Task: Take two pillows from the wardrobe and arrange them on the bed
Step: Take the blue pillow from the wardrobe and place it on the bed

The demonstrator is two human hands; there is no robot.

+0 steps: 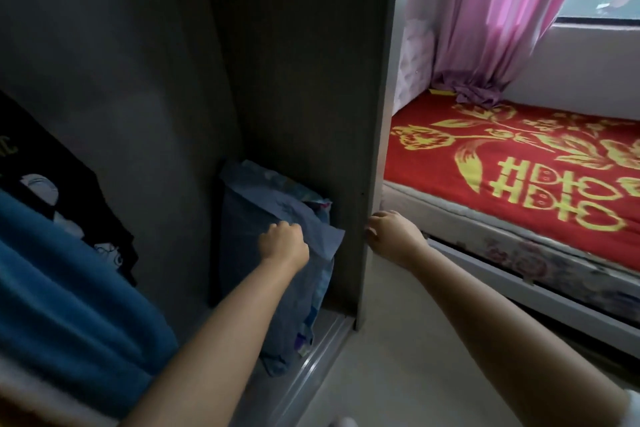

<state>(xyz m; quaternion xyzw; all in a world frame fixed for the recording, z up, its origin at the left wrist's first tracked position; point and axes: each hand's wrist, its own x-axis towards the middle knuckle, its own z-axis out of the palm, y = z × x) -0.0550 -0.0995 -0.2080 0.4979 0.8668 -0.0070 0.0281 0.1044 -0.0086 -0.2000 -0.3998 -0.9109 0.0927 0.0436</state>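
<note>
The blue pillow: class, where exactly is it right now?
In the head view, the blue pillow stands low in the wardrobe, left of centre, against its right side panel, with the left hand gripping its top.

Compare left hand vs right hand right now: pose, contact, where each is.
The left hand is curled closed, gripping the blue pillow inside the wardrobe; the right hand grips no pillow and rests its fingers on the wardrobe side panel edge. The left hand is within the dim compartment; the right hand is outside it, on the bed side. Both arms are bare and extended forward.
</note>
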